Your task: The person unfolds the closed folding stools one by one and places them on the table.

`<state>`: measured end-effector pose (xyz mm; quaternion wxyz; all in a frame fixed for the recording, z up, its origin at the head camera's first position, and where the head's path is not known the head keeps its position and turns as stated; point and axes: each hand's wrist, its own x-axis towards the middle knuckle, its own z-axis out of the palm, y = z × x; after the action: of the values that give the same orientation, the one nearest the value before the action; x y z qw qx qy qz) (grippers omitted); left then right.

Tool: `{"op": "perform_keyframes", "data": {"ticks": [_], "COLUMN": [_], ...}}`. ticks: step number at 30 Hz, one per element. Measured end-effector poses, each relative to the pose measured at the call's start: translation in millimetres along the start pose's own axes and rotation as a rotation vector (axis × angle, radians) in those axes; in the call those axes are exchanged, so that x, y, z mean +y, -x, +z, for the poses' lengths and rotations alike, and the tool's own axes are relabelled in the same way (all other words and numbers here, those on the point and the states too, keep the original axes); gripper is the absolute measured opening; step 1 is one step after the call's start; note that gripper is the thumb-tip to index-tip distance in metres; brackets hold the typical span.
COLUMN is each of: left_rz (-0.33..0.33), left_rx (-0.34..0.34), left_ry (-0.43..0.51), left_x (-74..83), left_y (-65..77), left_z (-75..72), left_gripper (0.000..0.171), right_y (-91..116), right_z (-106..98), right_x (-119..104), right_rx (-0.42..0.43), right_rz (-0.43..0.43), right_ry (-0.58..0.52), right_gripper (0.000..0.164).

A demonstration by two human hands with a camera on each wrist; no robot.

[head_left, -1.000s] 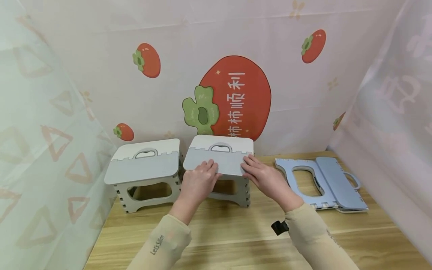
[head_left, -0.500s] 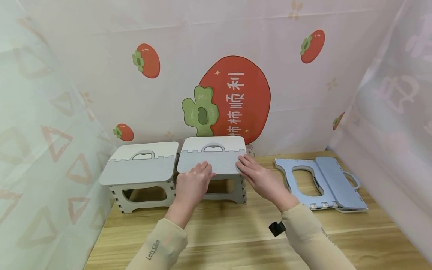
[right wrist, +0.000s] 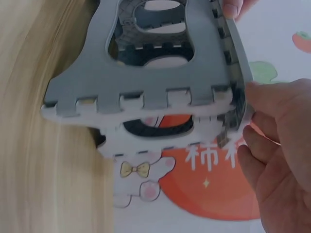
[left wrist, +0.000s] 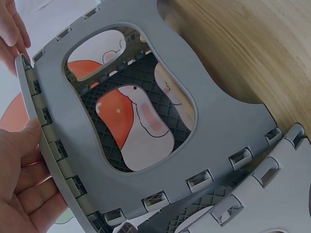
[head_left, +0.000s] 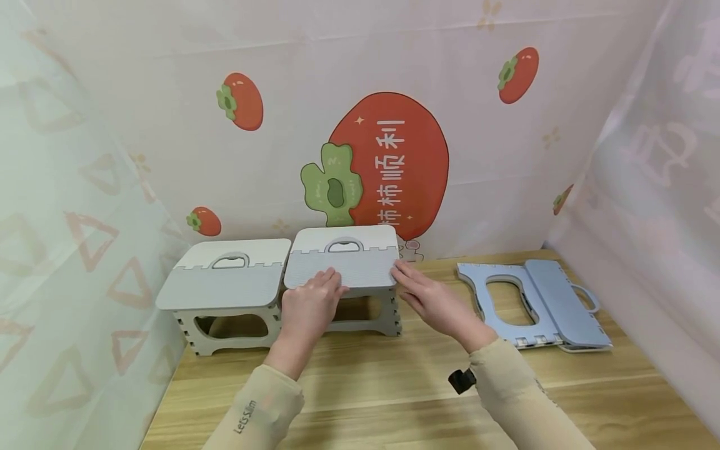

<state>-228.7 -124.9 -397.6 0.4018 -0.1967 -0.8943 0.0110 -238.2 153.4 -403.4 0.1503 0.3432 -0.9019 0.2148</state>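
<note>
Near the centre of the frame, a middle stool (head_left: 362, 270) with a grey-and-white seat is stood upright on the wood-grained bench (head_left: 382, 387). Its front edge is held at two places: left of centre by the left hand (head_left: 308, 306), whose grip is bent over the seat with the rim pinched between fingers and thumb, and at the right corner by the right hand (head_left: 440, 306), whose grip is likewise pinched on the rim, the fingers laid on top. Just beside it, at centre left, a similar left stool (head_left: 225, 290) is set upright; whether the two seats touch cannot be told. At the right, a blue stool (head_left: 564, 303) is laid folded flat, well apart from the pair. Behind them, a pale backdrop (head_left: 281, 162) is hung, printed with a large red persimmon (head_left: 419, 165).
</note>
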Motion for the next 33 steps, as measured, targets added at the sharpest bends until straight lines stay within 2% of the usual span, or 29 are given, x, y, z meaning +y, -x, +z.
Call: {"op": "perform_keyframes", "data": {"ticks": [6, 12, 15, 20, 27, 33], "left_rz": [-0.014, -0.014, -0.019, -0.029, -0.028, 0.044], "left_rx": [-0.012, -0.029, -0.035, -0.059, -0.074, -0.073], "left_ry": [0.020, 0.026, 0.035, 0.035, 0.079, 0.157], "left_x": [-2.8, -4.2, -4.2, -3.8, 0.5, 15.1], "left_y": [0.8, 0.0, -0.7, -2.9, -0.5, 7.0], "left_z": [-1.4, -0.7, -0.4, -1.2, -1.6, -2.4], "left_gripper": [0.026, 0.025, 0.024, 0.023, 0.025, 0.037], "right_y": [25.5, 66.7, 87.4, 115.3, 138.6, 152.0], "right_z": [-8.1, -16.6, -19.6, -20.5, -20.1, -12.8], "right_x": [29.4, 66.9, 80.5, 98.2, 111.4, 115.9], "right_rx": [-0.042, -0.218, -0.281, -0.304, -0.327, -0.345], "right_rz": [0.199, 0.406, 0.472, 0.514, 0.549, 0.554], "right_ry": [0.021, 0.020, 0.037, 0.042, 0.041, 0.047], "right_gripper": [0.049, 0.050, 0.052, 0.054, 0.055, 0.056]}}
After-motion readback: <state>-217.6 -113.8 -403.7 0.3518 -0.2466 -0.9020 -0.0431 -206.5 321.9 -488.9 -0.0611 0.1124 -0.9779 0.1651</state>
